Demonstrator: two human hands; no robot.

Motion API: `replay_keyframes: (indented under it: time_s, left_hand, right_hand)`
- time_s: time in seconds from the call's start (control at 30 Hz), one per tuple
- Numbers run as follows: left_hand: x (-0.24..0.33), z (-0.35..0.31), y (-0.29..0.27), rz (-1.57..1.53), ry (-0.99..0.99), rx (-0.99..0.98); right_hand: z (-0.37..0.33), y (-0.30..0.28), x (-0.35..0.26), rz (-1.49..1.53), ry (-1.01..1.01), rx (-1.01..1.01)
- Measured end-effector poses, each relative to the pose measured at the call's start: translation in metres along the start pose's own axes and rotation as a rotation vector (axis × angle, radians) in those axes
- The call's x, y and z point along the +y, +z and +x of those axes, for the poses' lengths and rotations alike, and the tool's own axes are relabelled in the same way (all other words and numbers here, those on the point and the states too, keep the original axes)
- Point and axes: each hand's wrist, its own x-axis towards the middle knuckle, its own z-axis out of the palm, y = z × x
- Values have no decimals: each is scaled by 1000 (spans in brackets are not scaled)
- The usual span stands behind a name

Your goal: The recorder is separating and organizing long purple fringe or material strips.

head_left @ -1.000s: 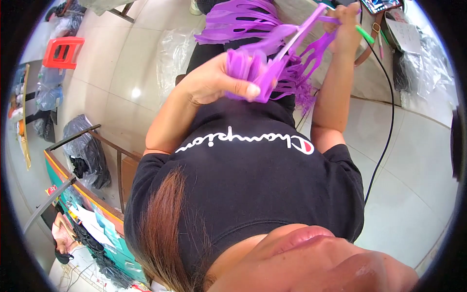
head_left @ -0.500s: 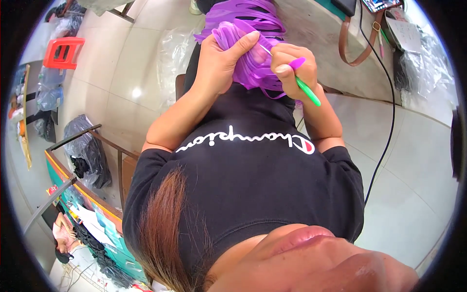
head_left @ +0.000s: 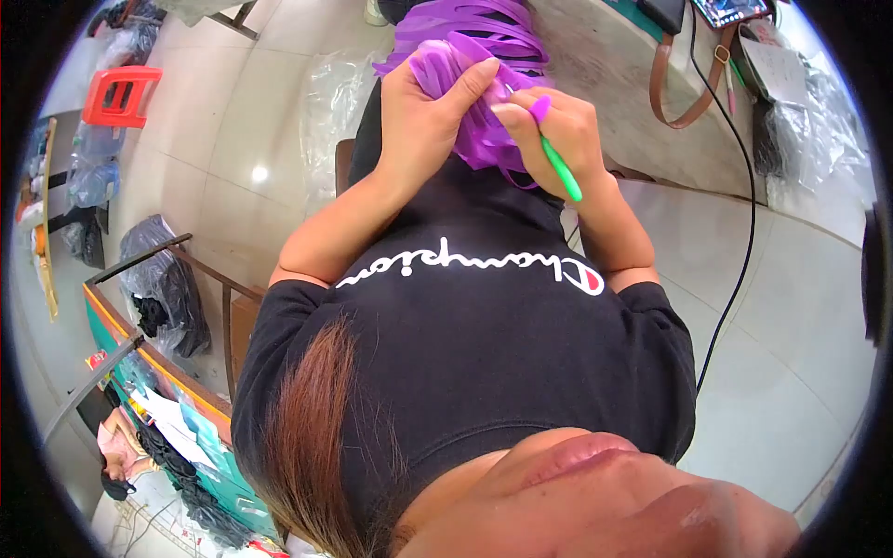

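A bundle of thin purple fabric strips (head_left: 486,135) lies over my lap. Strips are gathered between the thumb and fingers of my left hand (head_left: 423,121), which is closed around them. Close beside it, my right hand (head_left: 566,135) is closed on a slim green-handled tool (head_left: 561,169), whose handle slants down toward me. Its thin metal tip is mostly hidden at the strips by my left thumb. A small purple piece (head_left: 541,109) sticks up at the right fingers; I cannot tell whether it belongs to the tool or the strips.
At right stands a table (head_left: 633,70) with a brown strap (head_left: 656,93) and black cable (head_left: 744,167) hanging from it. Clear plastic (head_left: 330,112) lies on the floor at left, near a red stool (head_left: 121,96). Another person (head_left: 119,451) is at far lower left.
My right hand has turned and drawn slightly closer to my left, swinging the green handle leftward. The metal tip shows less now. My left hand keeps its hold on the strips.
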Motion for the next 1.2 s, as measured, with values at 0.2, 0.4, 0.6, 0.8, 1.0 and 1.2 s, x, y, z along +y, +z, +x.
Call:
replay_keyframes:
  time_s: [0.2,0.4,0.6,0.8,1.0,1.2]
  left_hand:
    - [-3,-3,-6,14,24,-17]
    - [-8,6,2,-514,-386,-130]
    - [-7,3,0,-433,-256,-166]
    - [-11,1,1,-25,-5,-121]
    - [-14,7,-2,404,305,-137]
    - [-38,23,-26,68,-146,-136]
  right_hand:
    - [-6,-31,26,627,606,-428]
    - [0,-29,71,1745,528,-64]
    - [4,7,34,725,559,39]
    - [0,10,16,284,523,34]
    - [-5,-24,12,479,684,65]
    - [-15,-91,-2,810,536,606]
